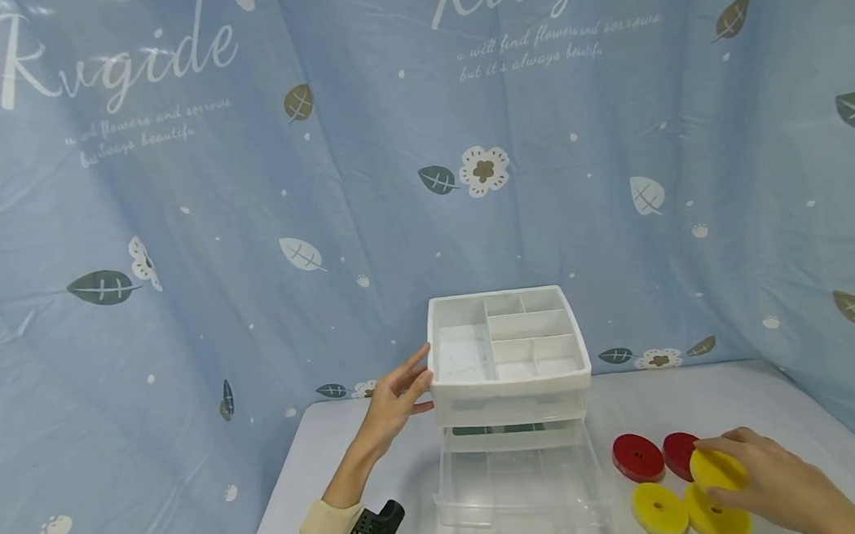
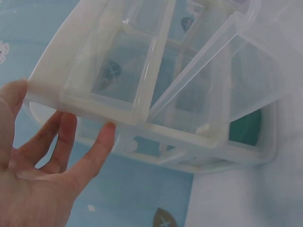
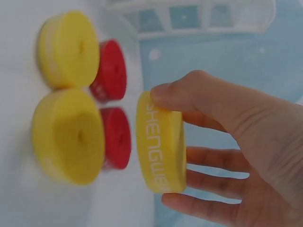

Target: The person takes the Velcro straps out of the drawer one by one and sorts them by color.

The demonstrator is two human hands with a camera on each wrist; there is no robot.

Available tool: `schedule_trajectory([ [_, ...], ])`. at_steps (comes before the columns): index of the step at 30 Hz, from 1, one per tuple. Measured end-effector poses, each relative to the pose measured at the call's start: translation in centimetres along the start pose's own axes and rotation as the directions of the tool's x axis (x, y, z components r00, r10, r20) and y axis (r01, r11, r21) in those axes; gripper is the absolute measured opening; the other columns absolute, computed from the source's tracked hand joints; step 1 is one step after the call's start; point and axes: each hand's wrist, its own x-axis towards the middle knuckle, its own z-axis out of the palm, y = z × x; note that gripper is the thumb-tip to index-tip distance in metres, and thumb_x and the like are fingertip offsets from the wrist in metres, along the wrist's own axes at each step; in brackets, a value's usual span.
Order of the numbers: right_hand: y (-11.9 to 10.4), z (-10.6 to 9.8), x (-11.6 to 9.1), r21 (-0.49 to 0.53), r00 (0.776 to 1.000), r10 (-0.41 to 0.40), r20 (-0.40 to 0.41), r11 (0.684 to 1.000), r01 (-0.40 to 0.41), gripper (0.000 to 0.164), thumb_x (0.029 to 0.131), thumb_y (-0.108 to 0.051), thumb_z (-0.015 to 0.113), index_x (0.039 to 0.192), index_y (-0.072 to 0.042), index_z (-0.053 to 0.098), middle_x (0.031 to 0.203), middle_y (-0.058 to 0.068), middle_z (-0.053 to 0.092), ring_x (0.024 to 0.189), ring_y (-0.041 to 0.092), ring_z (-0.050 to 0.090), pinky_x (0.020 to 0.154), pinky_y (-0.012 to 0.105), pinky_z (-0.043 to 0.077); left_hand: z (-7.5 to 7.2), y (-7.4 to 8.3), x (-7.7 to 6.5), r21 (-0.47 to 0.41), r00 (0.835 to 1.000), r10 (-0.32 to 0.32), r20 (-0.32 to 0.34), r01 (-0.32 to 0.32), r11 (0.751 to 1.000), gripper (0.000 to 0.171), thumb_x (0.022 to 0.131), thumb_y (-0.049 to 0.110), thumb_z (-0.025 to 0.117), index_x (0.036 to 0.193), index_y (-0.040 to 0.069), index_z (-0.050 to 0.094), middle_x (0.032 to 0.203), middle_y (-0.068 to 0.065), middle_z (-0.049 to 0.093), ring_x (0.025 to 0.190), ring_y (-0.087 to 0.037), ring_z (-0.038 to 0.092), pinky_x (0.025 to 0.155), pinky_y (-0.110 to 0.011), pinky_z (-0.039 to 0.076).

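A white drawer unit [image 1: 511, 384] with a compartmented top stands upright on the table, its clear lower drawer [image 1: 521, 482] pulled out toward me. Against the unit's left side, my left hand [image 1: 391, 400] rests with spread fingertips; the left wrist view shows fingers [image 2: 102, 146] touching the frame's edge. My right hand [image 1: 774, 474] grips a yellow roll of tape [image 3: 161, 144] with printed lettering, thumb on one side and fingers on the other. In the head view that roll overlaps another yellow roll [image 1: 718, 519]. A third yellow roll [image 1: 660, 512] lies beside it.
Two red rolls, one [image 1: 638, 458] fully visible and one [image 1: 680, 454] partly covered by the right hand's roll, lie behind the yellow ones. Something green [image 2: 246, 127] shows inside the drawer unit. A blue patterned curtain [image 1: 363, 181] hangs behind the white table [image 1: 693, 398].
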Motion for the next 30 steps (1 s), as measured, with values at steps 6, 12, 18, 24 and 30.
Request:
schedule_trajectory([
  [6, 3.1, 1.3, 0.4, 0.022, 0.999, 0.049, 0.022, 0.999, -0.05, 0.086, 0.058, -0.063, 0.083, 0.119, -0.006, 0.066, 0.105, 0.016, 0.06, 0.082, 0.019, 0.057, 0.072, 0.053, 0.062, 0.1, 0.0, 0.1, 0.007, 1.0, 0.007, 0.01, -0.008, 1.0, 0.05, 0.102, 0.026, 0.054, 0.148, 0.039, 0.041, 0.149, -0.012, 0.048, 0.133, -0.037, 0.05, 0.094, -0.049, 0.057],
  [12, 5.6, 2.3, 0.8, -0.01, 0.997, 0.065, 0.047, 0.998, -0.064, 0.09, 0.058, -0.064, 0.083, 0.118, 0.0, 0.064, 0.1, 0.017, 0.06, 0.08, 0.022, 0.056, 0.077, 0.054, 0.06, 0.1, -0.1, 0.3, 0.008, 1.0, 0.01, 0.009, -0.01, 1.0, 0.05, 0.102, 0.026, 0.055, 0.148, 0.039, 0.041, 0.149, -0.011, 0.048, 0.133, -0.037, 0.05, 0.095, -0.051, 0.056],
  [18, 7.3, 2.9, 1.0, -0.037, 0.996, 0.067, 0.067, 0.997, -0.065, 0.091, 0.059, -0.063, 0.083, 0.117, 0.004, 0.064, 0.098, 0.018, 0.061, 0.08, 0.025, 0.055, 0.078, 0.058, 0.058, 0.1, 0.0, 0.3, 0.006, 1.0, 0.014, 0.006, -0.014, 1.0, 0.05, 0.102, 0.025, 0.054, 0.148, 0.039, 0.041, 0.148, -0.011, 0.049, 0.132, -0.036, 0.051, 0.095, -0.051, 0.056],
  [24, 8.5, 3.2, 0.9, -0.018, 0.993, 0.101, 0.068, 0.995, -0.1, 0.095, 0.056, -0.068, 0.082, 0.117, 0.003, 0.064, 0.101, 0.022, 0.061, 0.081, 0.026, 0.054, 0.075, 0.06, 0.057, 0.1, 0.0, 0.3, 0.002, 1.0, 0.011, 0.002, -0.011, 1.0, 0.05, 0.102, 0.024, 0.054, 0.149, 0.038, 0.041, 0.148, -0.013, 0.048, 0.132, -0.036, 0.05, 0.095, -0.051, 0.056],
  [30, 9.3, 3.3, 0.6, 0.001, 0.99, 0.123, 0.074, 0.992, -0.124, 0.093, 0.058, -0.066, 0.082, 0.117, 0.003, 0.064, 0.101, 0.023, 0.061, 0.08, 0.026, 0.055, 0.072, 0.061, 0.058, 0.0, 0.0, 0.3, 0.006, 1.0, 0.011, 0.001, -0.011, 1.0, 0.05, 0.103, 0.024, 0.054, 0.148, 0.039, 0.041, 0.148, -0.012, 0.049, 0.132, -0.036, 0.05, 0.094, -0.05, 0.057],
])
